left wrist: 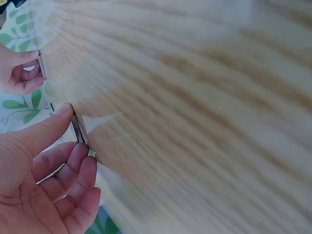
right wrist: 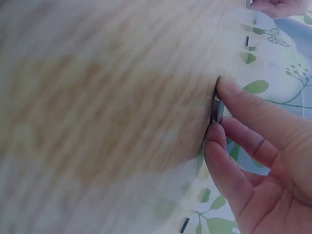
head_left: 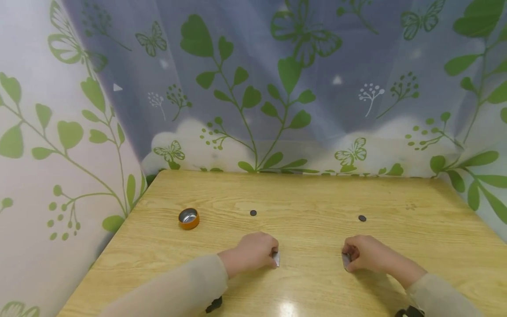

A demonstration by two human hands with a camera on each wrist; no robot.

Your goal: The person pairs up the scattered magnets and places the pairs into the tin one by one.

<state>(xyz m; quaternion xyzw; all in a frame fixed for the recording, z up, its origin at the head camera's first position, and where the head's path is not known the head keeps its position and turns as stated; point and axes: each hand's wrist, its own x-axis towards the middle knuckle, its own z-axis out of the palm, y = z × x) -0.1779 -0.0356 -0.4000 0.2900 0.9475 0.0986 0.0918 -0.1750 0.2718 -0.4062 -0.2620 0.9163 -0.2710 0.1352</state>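
My left hand [head_left: 256, 252] pinches a small, flat silvery piece [head_left: 277, 259] between thumb and fingertips, low over the wooden table. Farther right, my right hand [head_left: 369, 254] pinches a similar flat silvery piece [head_left: 346, 261], thumb at one end and fingers at the other. Seen nearly edge-on in the left wrist view, the left piece [left wrist: 79, 127] is thin with a dark edge. The right piece [right wrist: 216, 109] looks equally thin in the right wrist view. Beyond the left hand lies a small black disc [head_left: 253, 213]; another black disc [head_left: 362, 218] lies beyond the right hand.
An orange bowl [head_left: 189, 219] with a shiny metal inside stands at the left of the wooden table [head_left: 309, 198]. Curtains [head_left: 253, 127] with green leaves and butterflies hang along the table's back and sides.
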